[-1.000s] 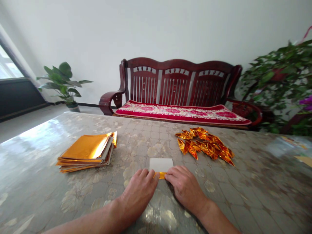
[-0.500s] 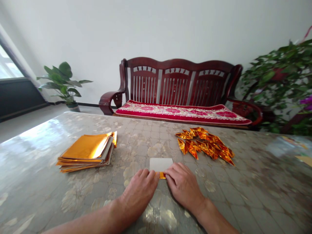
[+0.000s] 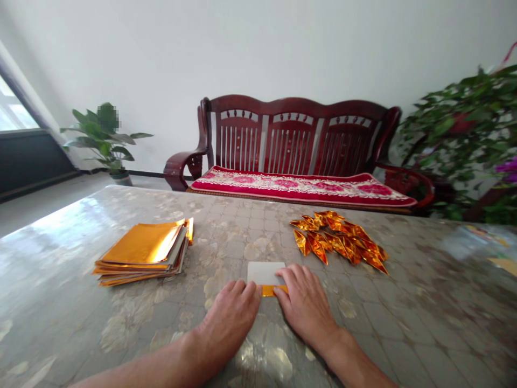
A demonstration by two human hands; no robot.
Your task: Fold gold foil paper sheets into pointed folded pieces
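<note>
A small sheet of gold foil paper (image 3: 264, 272) lies on the table in front of me, its pale grey back facing up. Along the near edge runs a folded-over gold strip (image 3: 268, 291). My left hand (image 3: 234, 307) is closed at the left end of this strip, its curled fingers pressing the paper down. At the right end rests my right hand (image 3: 305, 299), thumb on the strip and forefinger on the grey part, with a gap between them. The undersides of both hands are hidden.
A stack of gold foil sheets (image 3: 141, 245) stands at the left. Several folded gold foil pieces (image 3: 341, 237) lie heaped at the right. Clear plastic wrapping (image 3: 476, 242) is at the table's right side. A wooden bench (image 3: 291, 134) stands beyond the patterned table (image 3: 218, 215).
My right hand has shifted slightly right, its forefinger and thumb spreading apart. More of the gold strip shows. My left hand has barely moved.
</note>
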